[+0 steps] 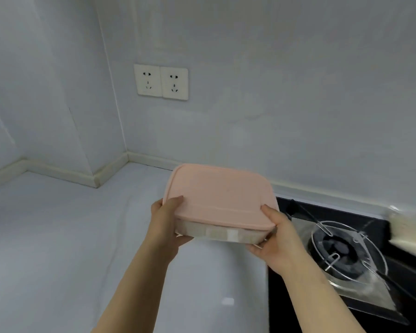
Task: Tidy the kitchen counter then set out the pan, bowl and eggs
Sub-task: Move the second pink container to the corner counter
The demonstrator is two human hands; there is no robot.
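Note:
A square clear container with a pink lid (219,195) is held in the air above the white counter (58,236), in the middle of the view. My left hand (167,224) grips its left near corner, thumb on the lid and fingers underneath. My right hand (277,239) grips the right near corner the same way. The contents show only as pale blurred shapes through the clear wall. No pan, bowl or eggs can be made out.
A black gas hob (334,296) with a wire pot ring (348,251) lies to the right. A blurred pale object (408,231) sits at the right edge. Two wall sockets (161,82) are on the back wall. The counter runs into a corner at the left.

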